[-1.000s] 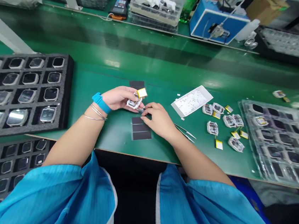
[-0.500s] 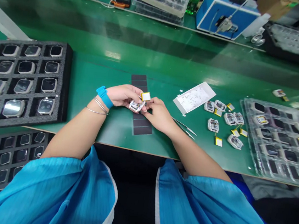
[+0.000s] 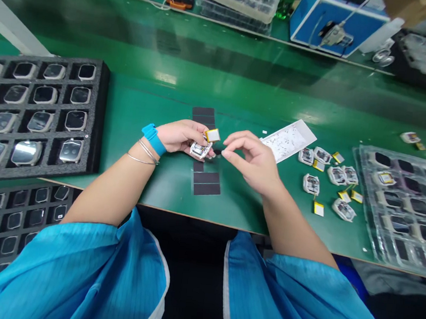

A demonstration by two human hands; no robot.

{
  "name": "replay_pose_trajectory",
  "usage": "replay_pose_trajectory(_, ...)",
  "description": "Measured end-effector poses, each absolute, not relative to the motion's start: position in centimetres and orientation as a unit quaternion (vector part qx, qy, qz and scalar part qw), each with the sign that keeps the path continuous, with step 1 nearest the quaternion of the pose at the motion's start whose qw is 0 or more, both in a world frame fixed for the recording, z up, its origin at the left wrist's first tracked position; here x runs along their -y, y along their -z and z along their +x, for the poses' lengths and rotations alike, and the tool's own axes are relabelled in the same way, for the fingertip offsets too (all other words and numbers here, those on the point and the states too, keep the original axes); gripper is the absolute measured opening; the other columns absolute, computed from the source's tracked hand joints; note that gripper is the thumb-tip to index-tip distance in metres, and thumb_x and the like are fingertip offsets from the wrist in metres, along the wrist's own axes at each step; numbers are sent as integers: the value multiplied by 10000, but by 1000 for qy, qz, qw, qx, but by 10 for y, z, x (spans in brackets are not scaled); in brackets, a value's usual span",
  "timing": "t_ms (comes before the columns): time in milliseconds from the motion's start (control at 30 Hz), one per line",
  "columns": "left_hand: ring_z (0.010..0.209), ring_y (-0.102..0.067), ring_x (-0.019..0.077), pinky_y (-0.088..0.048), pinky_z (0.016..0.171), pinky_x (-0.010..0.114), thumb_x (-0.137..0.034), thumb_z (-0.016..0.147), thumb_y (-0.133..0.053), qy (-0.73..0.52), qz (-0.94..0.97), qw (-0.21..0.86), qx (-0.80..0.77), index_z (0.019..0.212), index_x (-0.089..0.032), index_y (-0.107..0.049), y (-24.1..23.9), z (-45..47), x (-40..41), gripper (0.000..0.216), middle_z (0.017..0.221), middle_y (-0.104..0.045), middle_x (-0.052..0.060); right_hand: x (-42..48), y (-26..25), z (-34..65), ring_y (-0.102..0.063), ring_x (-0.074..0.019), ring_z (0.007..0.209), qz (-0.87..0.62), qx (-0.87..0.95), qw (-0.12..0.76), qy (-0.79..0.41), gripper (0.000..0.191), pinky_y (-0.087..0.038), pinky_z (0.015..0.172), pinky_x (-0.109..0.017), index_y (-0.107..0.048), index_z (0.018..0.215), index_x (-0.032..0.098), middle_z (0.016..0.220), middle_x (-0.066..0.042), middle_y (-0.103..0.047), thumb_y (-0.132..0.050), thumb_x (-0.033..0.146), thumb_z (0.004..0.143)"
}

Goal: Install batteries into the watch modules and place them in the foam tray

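Observation:
My left hand [image 3: 179, 134] is closed round a small white watch body [image 3: 201, 149] with a yellow-edged battery [image 3: 213, 135] sticking up from it, held just above the green mat [image 3: 137, 121]. A strip of dark rectangular pads [image 3: 205, 176] lies on the mat under both hands. My right hand [image 3: 251, 158] hovers just right of the watch body, thumb and forefinger pinched together; what they hold, if anything, is too small to make out.
A black foam tray [image 3: 95, 116] of watch bodies sits at the left, another below the table edge. Loose watch bodies with batteries [image 3: 326, 184], a white sheet [image 3: 289, 139] and a clear plastic tray [image 3: 402, 200] lie to the right. A blue machine [image 3: 337, 25] stands behind.
My right hand has lifted off the dark pad strip and drawn a little to the right, away from the watch body. My left hand keeps holding the watch body.

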State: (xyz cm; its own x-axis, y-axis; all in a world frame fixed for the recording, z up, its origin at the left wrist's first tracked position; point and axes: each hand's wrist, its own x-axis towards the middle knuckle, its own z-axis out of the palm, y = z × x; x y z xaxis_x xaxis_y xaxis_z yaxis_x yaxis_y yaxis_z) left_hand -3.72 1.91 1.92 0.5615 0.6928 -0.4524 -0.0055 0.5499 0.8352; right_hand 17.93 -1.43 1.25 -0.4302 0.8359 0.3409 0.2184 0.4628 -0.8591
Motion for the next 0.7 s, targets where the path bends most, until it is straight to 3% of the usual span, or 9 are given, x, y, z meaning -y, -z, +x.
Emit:
replay_pose_trajectory(133,650,-716,203,-600,605,322,-81,704,-648,-287,419,742,-438,861,-116,-595,-21,-23,-11,169,722,-712,72,15,-7,172,-664,-163,796,-368,673,482,-423,200,-544,803,-354,-631,700,206,812,-18,-707,-758,340,775)
replay_pose_trajectory(300,504,-623,120,-565,511,242,-28,739,-588,-320,426,679,-506,778,-119,-554,-23,-6,-4,104,593,-629,0,16,-1,166,-671,-164,782,-383,659,453,-461,197,-554,766,-338,-645,706,193,792,-18,-718,-802,312,698)
replay_pose_trajectory(467,487,-608,111,-558,503,229,-19,737,-585,-318,428,670,-516,764,-124,-549,-22,-3,-4,115,573,-619,-7,14,1,166,-619,-117,679,-391,661,445,-460,204,-524,683,-290,-592,763,194,757,16,-678,-773,274,715)
replay_pose_trajectory(700,486,-609,103,-578,533,242,-40,718,-680,-330,421,683,-497,745,-129,-551,-18,-3,-4,160,567,-605,-17,13,6,162,-626,-110,705,-404,665,443,-446,235,-519,716,-288,-528,853,214,780,36,-664,-731,252,740)
